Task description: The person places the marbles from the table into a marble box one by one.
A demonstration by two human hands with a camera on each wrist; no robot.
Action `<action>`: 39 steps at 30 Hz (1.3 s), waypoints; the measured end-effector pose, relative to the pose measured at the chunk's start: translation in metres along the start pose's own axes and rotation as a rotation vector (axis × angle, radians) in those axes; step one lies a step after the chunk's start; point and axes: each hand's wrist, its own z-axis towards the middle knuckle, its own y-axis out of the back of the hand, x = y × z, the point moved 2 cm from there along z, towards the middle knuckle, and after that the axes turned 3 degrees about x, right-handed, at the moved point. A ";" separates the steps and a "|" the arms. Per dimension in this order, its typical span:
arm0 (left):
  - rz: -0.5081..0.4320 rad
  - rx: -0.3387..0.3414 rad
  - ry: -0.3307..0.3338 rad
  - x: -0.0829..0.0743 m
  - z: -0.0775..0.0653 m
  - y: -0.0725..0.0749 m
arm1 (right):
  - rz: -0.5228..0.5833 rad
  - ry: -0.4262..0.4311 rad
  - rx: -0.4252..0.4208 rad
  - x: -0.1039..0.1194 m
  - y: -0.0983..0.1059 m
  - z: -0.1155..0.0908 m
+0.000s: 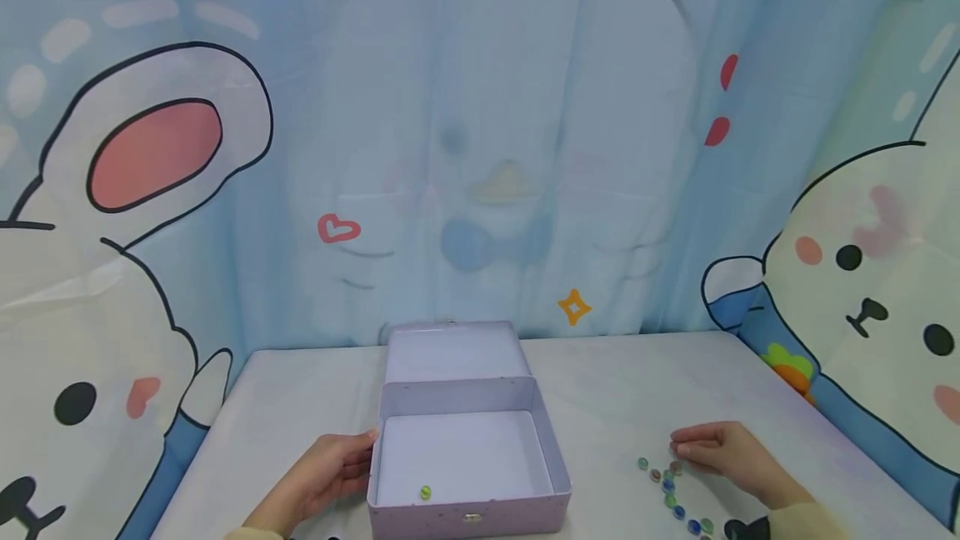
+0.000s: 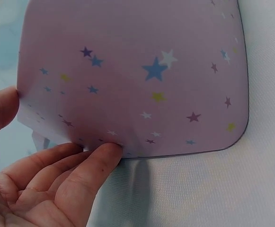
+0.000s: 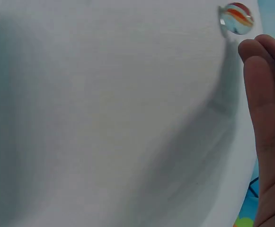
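Observation:
A lavender metal box stands with its lid tipped back, and one yellow-green marble lies inside near the front wall. At its left side my left hand holds the box, thumb by the rim and fingertips against the star-printed wall. My right hand is over the table to the right, its fingers extended close together. Just past those fingertips in the right wrist view is a clear marble with a red-orange swirl. Below the hand, several glass marbles form a curved line.
A white cloth covers the table. Behind and around it hangs a blue curtain with cartoon animals, close to the table's back edge. A dark object sits at my right wrist.

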 end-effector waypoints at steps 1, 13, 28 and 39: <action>0.002 0.003 -0.004 0.000 -0.001 0.000 | -0.010 0.003 -0.005 0.000 -0.002 -0.001; 0.013 -0.002 0.012 -0.001 -0.001 -0.001 | -0.165 0.065 -0.005 0.008 -0.013 -0.007; 0.021 -0.029 0.030 -0.003 -0.001 -0.002 | -0.319 0.114 0.014 0.011 -0.014 -0.011; 0.017 -0.025 0.025 -0.002 -0.001 -0.001 | -0.291 0.097 -0.003 0.010 -0.012 -0.011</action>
